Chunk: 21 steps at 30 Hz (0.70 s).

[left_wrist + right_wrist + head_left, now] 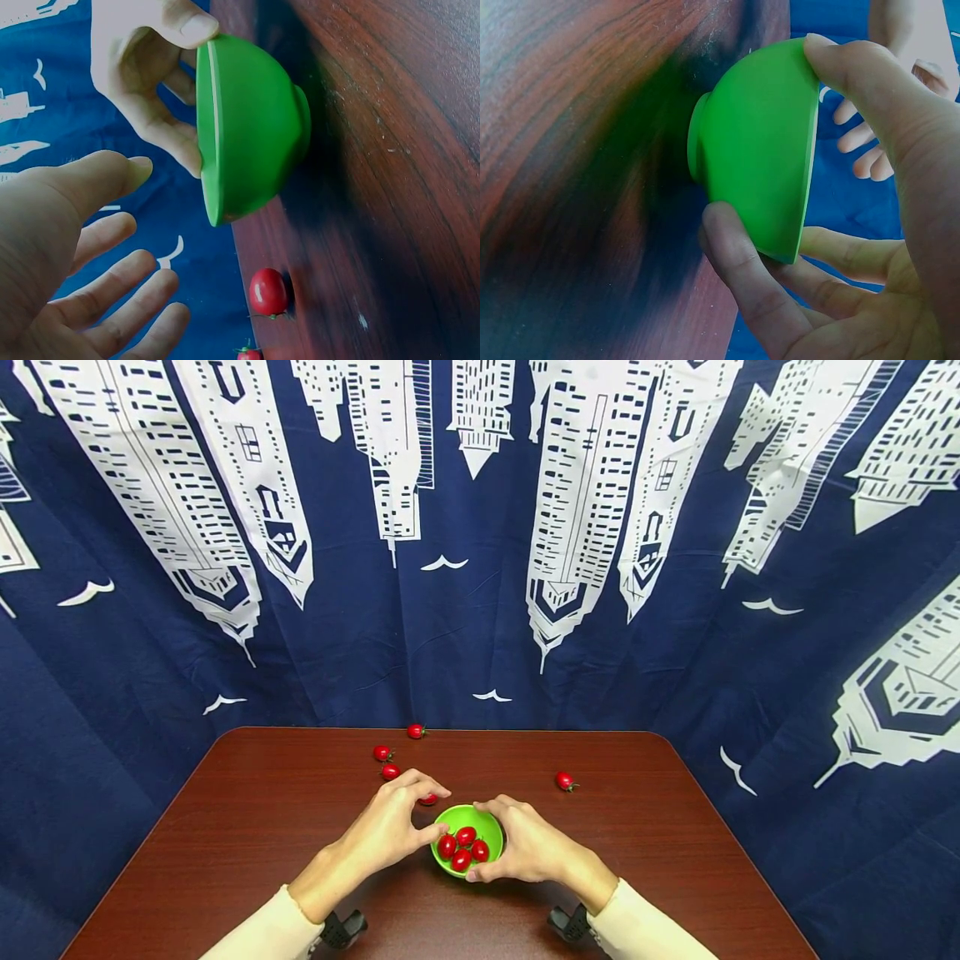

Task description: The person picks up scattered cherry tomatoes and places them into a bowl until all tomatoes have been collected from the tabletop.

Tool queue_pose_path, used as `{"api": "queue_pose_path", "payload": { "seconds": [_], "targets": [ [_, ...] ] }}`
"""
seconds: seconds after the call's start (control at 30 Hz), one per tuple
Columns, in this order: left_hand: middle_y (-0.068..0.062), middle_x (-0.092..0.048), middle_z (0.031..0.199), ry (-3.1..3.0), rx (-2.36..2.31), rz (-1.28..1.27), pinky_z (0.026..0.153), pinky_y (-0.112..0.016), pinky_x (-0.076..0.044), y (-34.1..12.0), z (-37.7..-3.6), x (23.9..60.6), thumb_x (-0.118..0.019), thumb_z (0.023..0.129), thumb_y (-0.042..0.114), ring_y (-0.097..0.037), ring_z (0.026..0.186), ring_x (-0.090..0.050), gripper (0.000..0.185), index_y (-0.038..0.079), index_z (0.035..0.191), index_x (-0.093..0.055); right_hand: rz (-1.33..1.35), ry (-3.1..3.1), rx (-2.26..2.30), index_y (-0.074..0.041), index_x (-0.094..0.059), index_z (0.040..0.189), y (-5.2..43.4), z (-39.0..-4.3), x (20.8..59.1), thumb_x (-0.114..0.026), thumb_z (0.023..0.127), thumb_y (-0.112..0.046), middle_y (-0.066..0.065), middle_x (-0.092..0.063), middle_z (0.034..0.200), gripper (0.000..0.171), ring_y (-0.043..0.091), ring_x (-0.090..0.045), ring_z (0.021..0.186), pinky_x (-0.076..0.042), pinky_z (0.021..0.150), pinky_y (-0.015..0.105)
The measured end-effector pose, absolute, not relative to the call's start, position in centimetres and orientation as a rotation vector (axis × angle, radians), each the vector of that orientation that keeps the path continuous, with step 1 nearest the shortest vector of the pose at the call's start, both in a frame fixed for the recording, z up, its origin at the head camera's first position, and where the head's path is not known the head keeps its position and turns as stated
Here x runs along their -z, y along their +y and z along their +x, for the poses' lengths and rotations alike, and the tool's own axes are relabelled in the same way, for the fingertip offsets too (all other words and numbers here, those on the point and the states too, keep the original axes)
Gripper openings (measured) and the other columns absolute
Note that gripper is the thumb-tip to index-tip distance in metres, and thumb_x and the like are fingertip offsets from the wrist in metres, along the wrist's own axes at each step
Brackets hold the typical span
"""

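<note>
A green bowl [491,827] with several red cherry tomatoes [461,860] inside is near the table's middle. My right hand [528,843] grips it from the right, thumb on the near rim and fingers round the far side. In the right wrist view, the bowl [757,150] has its base close over the table, above a dark shadow. My left hand [386,822] hovers at the bowl's left with fingers spread and nothing held; its thumb overlaps the rim in the head view. The left wrist view shows this hand [82,247] apart from the bowl [251,135].
Just beyond the left fingers lies a cherry tomato [428,799], partly hidden. Farther back on the brown table [255,827] are more tomatoes [382,752], and a single tomato [565,781] lies to the right. A blue cloth [465,643] with white buildings hangs behind.
</note>
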<state>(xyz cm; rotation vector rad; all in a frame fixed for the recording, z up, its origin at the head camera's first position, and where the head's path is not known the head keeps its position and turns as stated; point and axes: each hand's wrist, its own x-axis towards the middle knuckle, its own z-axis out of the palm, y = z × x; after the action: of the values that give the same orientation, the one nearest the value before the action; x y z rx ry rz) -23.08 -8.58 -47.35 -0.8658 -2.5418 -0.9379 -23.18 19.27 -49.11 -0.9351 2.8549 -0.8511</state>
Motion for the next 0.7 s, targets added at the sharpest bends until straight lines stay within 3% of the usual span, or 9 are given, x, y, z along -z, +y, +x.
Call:
{"api": "queue_pose_path", "payload": {
  "seconds": [0.33,0.53,0.7],
  "targets": [
    [-0.003,-0.082,0.126,-2.51,0.95,-0.869,0.1,-0.041,-0.07,-9.0,-24.3,47.7,-0.101,0.09,0.014,-0.03,0.11,-0.082,0.044,0.014,0.131,-0.084,-0.941,2.849,0.86,0.002,-0.07,0.151,19.3,-23.2,49.0,-0.107,0.079,-0.05,0.01,-0.077,0.14,0.096,0.024,-0.077,0.121,-0.067,0.1,0.029],
    [-0.006,-0.082,0.128,-2.525,0.987,-0.861,0.093,-0.041,-0.07,-9.2,-25.1,47.9,-0.099,0.093,0.014,-0.031,0.106,-0.081,0.042,0.013,0.133,-0.084,-0.954,2.844,0.873,0.002,-0.071,0.15,19.3,-23.3,49.0,-0.107,0.08,-0.05,0.01,-0.078,0.14,0.095,0.024,-0.077,0.121,-0.067,0.102,0.031],
    [-0.009,-0.08,0.131,-2.563,1.026,-0.842,0.1,-0.051,-0.071,-9.4,-26.0,48.2,-0.096,0.095,0.012,-0.035,0.111,-0.083,0.042,0.012,0.135,-0.083,-0.946,2.84,0.875,0.002,-0.071,0.151,19.3,-23.3,49.1,-0.107,0.079,-0.05,0.01,-0.078,0.14,0.095,0.024,-0.077,0.12,-0.067,0.102,0.031]
  ]
}}
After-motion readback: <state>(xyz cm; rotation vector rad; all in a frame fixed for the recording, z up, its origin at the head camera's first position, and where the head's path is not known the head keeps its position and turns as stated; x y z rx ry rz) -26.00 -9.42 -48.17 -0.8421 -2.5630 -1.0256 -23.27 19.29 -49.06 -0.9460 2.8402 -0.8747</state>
